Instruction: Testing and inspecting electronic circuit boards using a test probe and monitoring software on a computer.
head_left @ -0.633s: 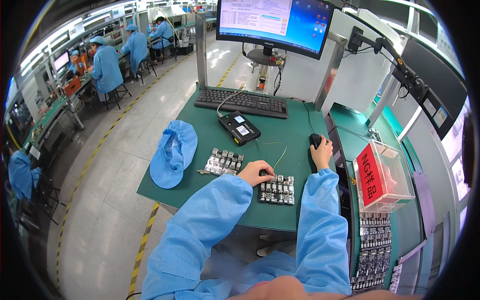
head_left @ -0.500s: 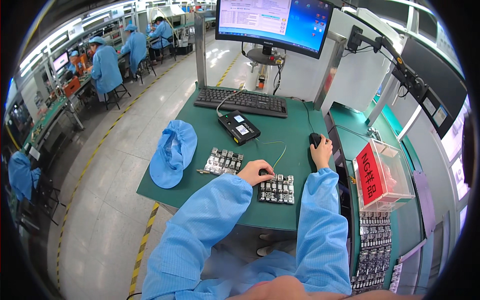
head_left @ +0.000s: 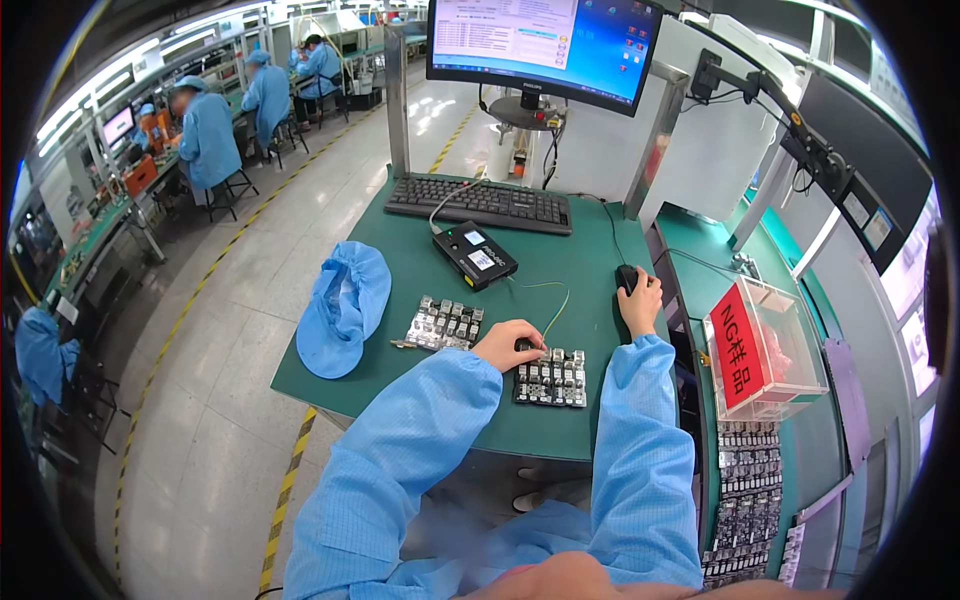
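Note:
My left hand point(head_left: 508, 345) is closed in a pinch at the upper left corner of a panel of small circuit boards point(head_left: 550, 379). A dark bit shows between its fingers, too small to name. From a black programmer box point(head_left: 474, 255) with a small lit screen, a thin yellow-green wire point(head_left: 567, 300) runs down to these fingertips. My right hand point(head_left: 640, 303) rests around a black computer mouse point(head_left: 626, 276) at the table's right side. Left of my left hand lies a second panel of circuit boards point(head_left: 443, 323), slightly turned.
A blue cloth cap point(head_left: 344, 308) lies on the green table point(head_left: 420, 262). Behind the box are a black keyboard point(head_left: 478, 205) and a monitor point(head_left: 545, 45). To the right stand a clear box with a red label point(head_left: 765, 350) and rows of more boards point(head_left: 748, 500). Blue-coated people point(head_left: 208, 140) work far left.

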Action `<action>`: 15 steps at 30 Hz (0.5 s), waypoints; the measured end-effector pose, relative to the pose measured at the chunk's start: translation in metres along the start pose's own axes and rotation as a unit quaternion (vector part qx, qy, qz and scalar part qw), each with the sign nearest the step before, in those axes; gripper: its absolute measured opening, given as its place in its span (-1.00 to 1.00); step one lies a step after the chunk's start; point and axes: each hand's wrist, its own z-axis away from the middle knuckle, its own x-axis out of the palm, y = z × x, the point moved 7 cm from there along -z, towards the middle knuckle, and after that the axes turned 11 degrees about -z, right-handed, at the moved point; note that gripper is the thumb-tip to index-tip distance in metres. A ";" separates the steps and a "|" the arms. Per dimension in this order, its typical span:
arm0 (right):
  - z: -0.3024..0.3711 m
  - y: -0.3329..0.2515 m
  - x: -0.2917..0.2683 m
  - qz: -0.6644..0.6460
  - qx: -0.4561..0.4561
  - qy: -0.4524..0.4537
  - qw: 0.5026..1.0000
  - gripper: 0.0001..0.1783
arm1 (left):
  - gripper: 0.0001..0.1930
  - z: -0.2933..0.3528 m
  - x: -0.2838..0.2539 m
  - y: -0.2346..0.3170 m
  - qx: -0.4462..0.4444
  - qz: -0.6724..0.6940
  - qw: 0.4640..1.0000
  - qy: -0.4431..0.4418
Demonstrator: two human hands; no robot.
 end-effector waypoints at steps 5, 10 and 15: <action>0.001 -0.002 -0.002 -0.011 -0.001 -0.010 1.000 -0.36 | -0.87 0.000 0.000 -0.001 0.000 -0.004 1.000 0.000; 0.001 -0.008 -0.005 0.019 -0.020 0.012 1.000 -0.37 | -0.87 0.000 -0.001 0.001 0.001 -0.008 1.000 0.001; 0.001 -0.019 -0.008 0.025 -0.068 0.026 0.997 -0.39 | -0.87 0.000 -0.002 0.002 0.000 0.001 1.000 0.004</action>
